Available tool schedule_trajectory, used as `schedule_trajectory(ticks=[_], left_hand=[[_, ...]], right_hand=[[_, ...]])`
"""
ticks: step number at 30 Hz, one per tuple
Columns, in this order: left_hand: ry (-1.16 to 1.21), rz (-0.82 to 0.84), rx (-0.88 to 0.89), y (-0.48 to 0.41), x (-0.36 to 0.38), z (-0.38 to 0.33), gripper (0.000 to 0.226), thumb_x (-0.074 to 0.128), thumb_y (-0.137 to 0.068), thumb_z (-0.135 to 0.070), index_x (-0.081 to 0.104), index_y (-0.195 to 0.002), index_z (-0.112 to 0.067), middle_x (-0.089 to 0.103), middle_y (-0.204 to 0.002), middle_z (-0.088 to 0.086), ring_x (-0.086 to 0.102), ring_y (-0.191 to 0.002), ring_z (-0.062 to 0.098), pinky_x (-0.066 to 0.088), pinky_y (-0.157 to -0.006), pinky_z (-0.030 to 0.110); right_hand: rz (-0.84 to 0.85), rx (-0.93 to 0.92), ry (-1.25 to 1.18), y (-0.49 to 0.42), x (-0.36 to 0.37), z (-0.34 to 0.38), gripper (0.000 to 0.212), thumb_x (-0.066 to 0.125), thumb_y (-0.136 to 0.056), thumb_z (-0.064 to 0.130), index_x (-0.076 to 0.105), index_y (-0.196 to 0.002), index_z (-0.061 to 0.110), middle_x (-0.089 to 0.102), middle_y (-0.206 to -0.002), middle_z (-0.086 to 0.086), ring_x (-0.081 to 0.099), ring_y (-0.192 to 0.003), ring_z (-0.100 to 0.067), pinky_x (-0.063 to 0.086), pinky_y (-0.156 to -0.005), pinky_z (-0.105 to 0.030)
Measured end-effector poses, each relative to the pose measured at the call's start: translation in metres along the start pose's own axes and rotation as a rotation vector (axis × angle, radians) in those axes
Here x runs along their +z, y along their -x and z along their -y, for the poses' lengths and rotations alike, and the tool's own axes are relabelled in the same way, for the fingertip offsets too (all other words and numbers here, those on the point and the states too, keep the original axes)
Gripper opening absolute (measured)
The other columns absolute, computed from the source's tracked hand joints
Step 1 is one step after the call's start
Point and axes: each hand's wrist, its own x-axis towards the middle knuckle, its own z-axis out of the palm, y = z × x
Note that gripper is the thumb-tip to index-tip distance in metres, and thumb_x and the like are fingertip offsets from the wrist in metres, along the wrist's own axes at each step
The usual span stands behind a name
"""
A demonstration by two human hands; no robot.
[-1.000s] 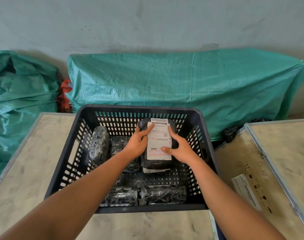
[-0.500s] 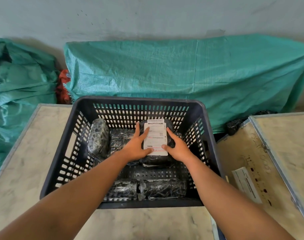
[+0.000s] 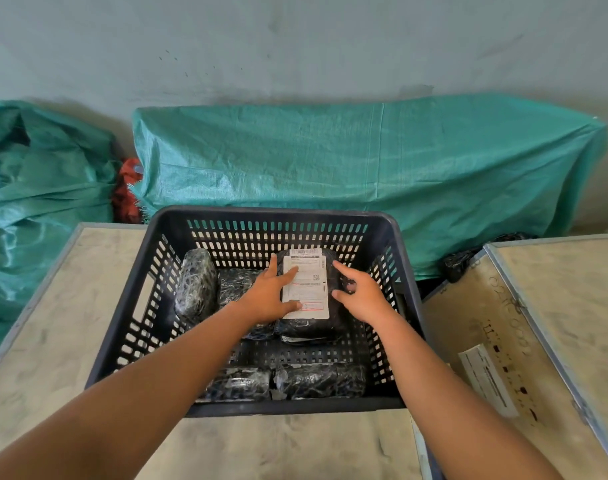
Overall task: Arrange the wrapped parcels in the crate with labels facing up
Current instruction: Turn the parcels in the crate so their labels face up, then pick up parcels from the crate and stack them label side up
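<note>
1. Green tarp bundle (image 3: 43, 188) is slumping at far left by the wall; a red bag (image 3: 125, 192) is poking out between it and the big tarp-covered heap (image 3: 364, 174) behind the crate.
2. Dark slotted crate (image 3: 129, 306) is sitting on a pale worktop (image 3: 53, 323), centre of view.
3. Inside, at far-left wall: a black-wrapped parcel (image 3: 196, 284) is lying w/ long axis running front-to-back, no label showing. Another wrapped parcel (image 3: 238, 284) is lying just beside it, partly under the left wrist.
4. Left hand (image 3: 269, 296) is lying flat, fingers spread, on the labelled parcel (image 3: 309, 327); thumb and forefinger are touching the label's left edge.
5. Labelled parcel is lying in the crate's back-centre/right area, long axis front-to-back, white label (image 3: 306, 284) facing up, barcode end pointing to the far wall. Wrap is black, glossy, crinkled.
6. Two more black parcels (image 3: 278, 381) are lying end to end along the near wall, long axes left-right, no labels visible.
7. Right hand (image 3: 359, 292) is resting at the parcel's right side, fingers loosely spread, not clenching; can't tell how firmly it's touching.
8. At right, a 2nd worktop (image 3: 555, 306) is carrying a white sticker (image 3: 487, 379).
</note>
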Motion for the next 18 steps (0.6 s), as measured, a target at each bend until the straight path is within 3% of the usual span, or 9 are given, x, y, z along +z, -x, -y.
schedule_trajectory(ticks=[4,6,8,10,12,14,18], left_hand=[[0.061,-0.034,0.109,0.029,-0.015,-0.016,0.073,0.070,-0.091,-0.042,0.039,-0.155,-0.023,0.018,-0.166,0.008,0.024,-0.150,0.026,0.023,-0.121,0.039],[0.081,0.020,0.167,0.048,-0.018,-0.022,0.055,0.071,-0.091,-0.038,0.056,-0.143,-0.026,0.045,-0.155,0.002,0.044,-0.140,0.020,0.033,-0.117,0.035],[0.086,0.151,0.207,0.067,-0.015,-0.025,0.041,0.073,-0.090,-0.038,0.068,-0.129,-0.028,0.061,-0.140,-0.007,0.056,-0.126,0.011,0.042,-0.111,0.034],[0.073,0.268,0.222,0.083,-0.008,-0.027,0.038,0.074,-0.089,-0.039,0.071,-0.125,-0.027,0.066,-0.132,-0.010,0.063,-0.108,-0.003,0.049,-0.101,0.026],[0.038,0.335,0.231,0.095,0.000,-0.027,0.042,0.075,-0.089,-0.039,0.070,-0.128,-0.024,0.067,-0.130,-0.011,0.063,-0.090,-0.014,0.052,-0.090,0.015],[-0.004,0.373,0.246,0.103,0.007,-0.028,0.048,0.074,-0.090,-0.036,0.065,-0.135,-0.024,0.066,-0.133,-0.010,0.064,-0.099,-0.009,0.052,-0.095,0.021],[-0.089,0.332,0.284,0.107,0.013,-0.032,0.065,0.076,-0.088,-0.021,0.050,-0.147,-0.025,0.056,-0.146,-0.007,0.053,-0.130,0.009,0.041,-0.109,0.028]], right_hand=[[0.063,-0.027,-0.003,0.031,-0.029,0.017,0.058,0.078,-0.088,0.016,0.060,-0.135,0.045,0.050,-0.151,0.008,0.056,-0.125,-0.021,0.050,-0.096,-0.032],[0.188,-0.053,0.062,0.051,-0.038,0.018,0.043,0.083,-0.084,0.019,0.070,-0.113,0.049,0.060,-0.136,0.014,0.061,-0.117,-0.016,0.052,-0.092,-0.031],[0.342,-0.044,0.112,0.071,-0.040,0.016,0.033,0.087,-0.079,0.021,0.077,-0.095,0.048,0.068,-0.118,0.021,0.066,-0.106,-0.006,0.052,-0.084,-0.019],[0.498,-0.015,0.142,0.088,-0.034,0.013,0.030,0.091,-0.074,0.022,0.080,-0.091,0.045,0.074,-0.104,0.021,0.068,-0.095,0.004,0.049,-0.073,-0.007],[0.599,-0.001,0.227,0.098,-0.026,0.008,0.030,0.091,-0.074,0.024,0.081,-0.096,0.041,0.076,-0.103,0.017,0.067,-0.093,0.007,0.051,-0.080,-0.013],[0.610,-0.019,0.310,0.100,-0.018,0.005,0.028,0.089,-0.076,0.020,0.081,-0.097,0.038,0.074,-0.104,0.012,0.065,-0.094,0.003,0.053,-0.090,-0.025],[0.477,-0.042,0.290,0.098,-0.016,0.005,0.024,0.090,-0.075,0.018,0.081,-0.093,0.031,0.074,-0.106,0.007,0.066,-0.103,-0.007,0.052,-0.095,-0.033]])
